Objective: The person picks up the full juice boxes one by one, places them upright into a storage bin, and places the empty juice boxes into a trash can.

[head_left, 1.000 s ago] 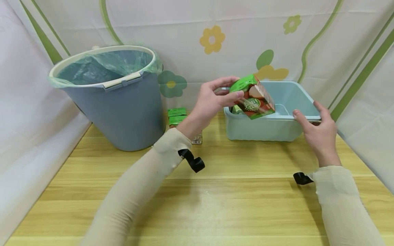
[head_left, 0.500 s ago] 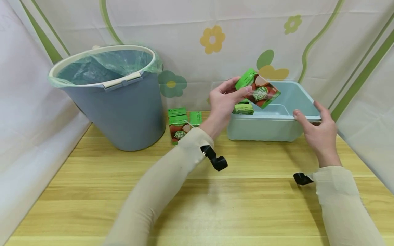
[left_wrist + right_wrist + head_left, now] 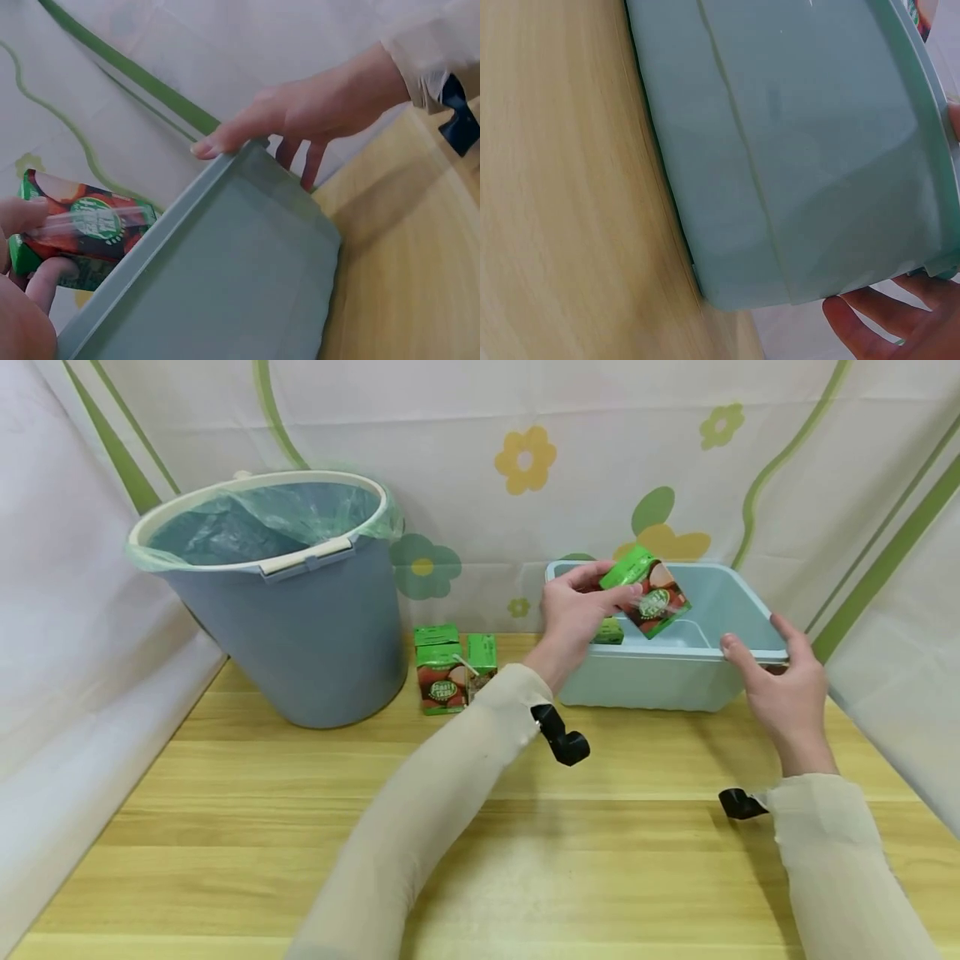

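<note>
A small juice box [image 3: 651,602], green on top with red fruit print and a wrapped straw on its side, is gripped between the left hand's [image 3: 572,620] thumb and fingers. It is held tilted over the open top of a pale blue plastic tub [image 3: 652,683]. In the left wrist view the juice box [image 3: 94,225] shows beside the tub's rim. The right hand [image 3: 791,706] grips the tub's right front corner, thumb on the rim and fingers around the side. Inside the tub, a green-topped box [image 3: 609,631] is partly hidden behind the left hand.
Several similar juice boxes [image 3: 442,681] stand on the wooden table [image 3: 300,827] left of the tub, one with a straw sticking up. A large grey-blue bucket [image 3: 292,635] lined with a green bag stands at the back left. Flower-printed fabric [image 3: 465,460] hangs behind.
The left hand has carried the juice box to the right, farther over the tub, uncovering the juice boxes on the table. The right hand stays at the tub's corner.
</note>
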{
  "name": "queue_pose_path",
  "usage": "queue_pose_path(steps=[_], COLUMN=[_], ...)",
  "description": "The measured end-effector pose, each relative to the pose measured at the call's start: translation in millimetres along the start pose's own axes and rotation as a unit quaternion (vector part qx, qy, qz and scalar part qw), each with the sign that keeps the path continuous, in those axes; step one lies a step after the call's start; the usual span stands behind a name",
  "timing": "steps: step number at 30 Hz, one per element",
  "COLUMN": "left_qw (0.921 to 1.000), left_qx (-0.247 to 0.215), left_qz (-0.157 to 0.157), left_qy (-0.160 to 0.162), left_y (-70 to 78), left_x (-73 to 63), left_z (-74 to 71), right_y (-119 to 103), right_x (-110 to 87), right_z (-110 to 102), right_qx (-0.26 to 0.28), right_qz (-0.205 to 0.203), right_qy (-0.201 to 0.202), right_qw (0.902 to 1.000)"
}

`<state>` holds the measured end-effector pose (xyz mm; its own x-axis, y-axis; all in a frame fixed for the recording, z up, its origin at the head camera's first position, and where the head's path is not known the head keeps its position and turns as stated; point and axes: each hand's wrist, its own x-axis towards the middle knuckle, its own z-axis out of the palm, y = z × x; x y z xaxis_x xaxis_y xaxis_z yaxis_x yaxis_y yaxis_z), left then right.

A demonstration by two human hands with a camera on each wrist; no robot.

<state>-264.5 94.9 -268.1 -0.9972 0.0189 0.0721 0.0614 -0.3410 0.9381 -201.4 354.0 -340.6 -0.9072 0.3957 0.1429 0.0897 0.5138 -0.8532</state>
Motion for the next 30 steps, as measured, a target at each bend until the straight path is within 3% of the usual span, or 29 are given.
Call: queue_pose_path(steps=[8,12,17,23,30], left_qw=[0.9953,0.9881,0.9787,0.9574,0.9344], left_qx=[0.096,0.153,0.203,0.283,0.351], left_qz=[-0.007,-0.011,-0.011,-0.002,-0.008], left_qy=[-0.012,-0.009,-0.03,-0.057,-0.059], left_y=[-0.4,1.5,3.0,2.5,2.4], left_x=[10.6,16.3,22.2,24.6,27.3], left_z=[7.4,7.9,8.4,9.9,15.8], right_y=[1,0,0,-1,-3], right_x=[-1.7,-1.9,-1.8,-2.0,-3.8], right_z=[-2,-2,-1,0,-1], right_qx=[0.002,0.003,0.001,0.003,0.003], right_qz=[-0.003,-0.005,-0.004,-0.008,-0.003], right_qy=[0.004,0.005,0.005,0.005,0.001], right_qw=[1.0,1.0,1.0,1.0,1.0])
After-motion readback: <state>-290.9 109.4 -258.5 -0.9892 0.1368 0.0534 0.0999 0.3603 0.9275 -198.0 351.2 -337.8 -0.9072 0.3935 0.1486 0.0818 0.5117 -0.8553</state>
